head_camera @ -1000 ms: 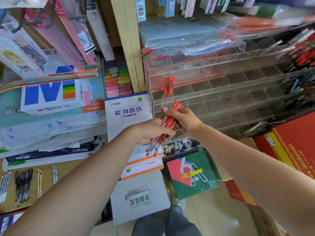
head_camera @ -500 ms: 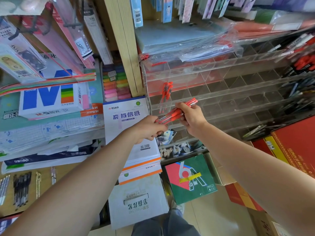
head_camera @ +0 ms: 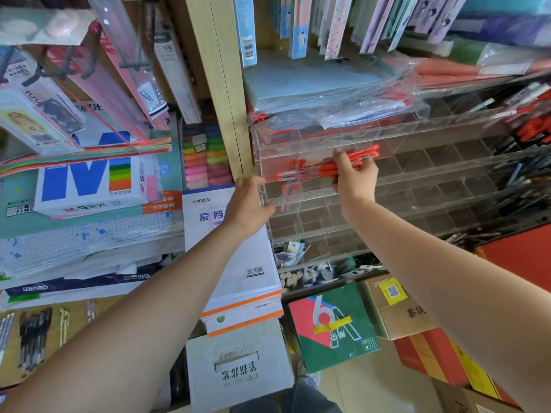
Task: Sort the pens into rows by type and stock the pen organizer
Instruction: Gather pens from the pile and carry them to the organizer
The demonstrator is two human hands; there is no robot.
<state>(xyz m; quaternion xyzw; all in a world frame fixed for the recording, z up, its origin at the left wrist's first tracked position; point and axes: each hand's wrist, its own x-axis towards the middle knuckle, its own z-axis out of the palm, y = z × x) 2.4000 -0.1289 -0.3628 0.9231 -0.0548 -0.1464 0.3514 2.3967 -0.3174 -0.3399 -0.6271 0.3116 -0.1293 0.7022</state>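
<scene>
A clear acrylic pen organizer with several stepped rows of compartments stands on the shelf. My right hand grips a bundle of red pens, held level in front of the organizer's upper left compartments. A few red pens stand in a left compartment behind the bundle. My left hand holds nothing; its relaxed fingers rest against the organizer's left front corner.
A wooden shelf post rises just left of the organizer. Paper reams and notepads are stacked at left. Black pens lie at lower left. Cardboard boxes sit on the floor below. Dark and red pens fill the organizer's right end.
My left hand let go of the pens and moved left to the organizer's corner. My right hand lifted the bundle, turned level, up to the upper left compartments.
</scene>
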